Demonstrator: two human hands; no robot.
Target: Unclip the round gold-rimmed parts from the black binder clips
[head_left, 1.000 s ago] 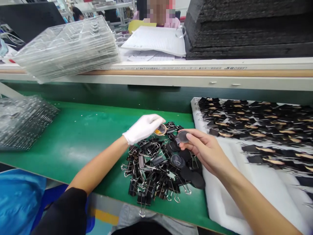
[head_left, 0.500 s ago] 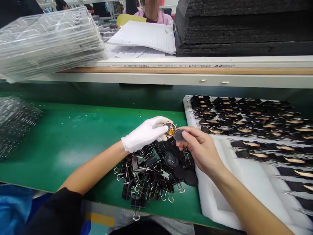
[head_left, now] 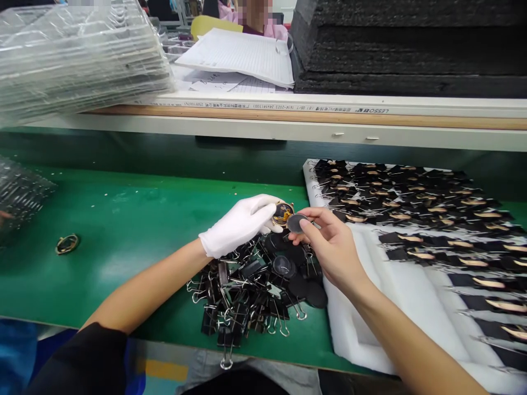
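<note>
Case (head_left: 284,214) in my left hand (head_left: 241,224), disc (head_left: 296,223) in my right hand (head_left: 337,249)

At the centre of the frame, my gloved left thumb and fingers are clamped on the case's left edge, so most of it sticks out to the right of their tips. My bare right thumb pins the disc's right edge, fingers behind it. The disc overlaps the case's lower right in view; whether they touch, I cannot tell. Clips (head_left: 247,299) lie heaped below, a foam tray (head_left: 364,258) fills the right, and a second case (head_left: 67,244) sits far left.
</note>
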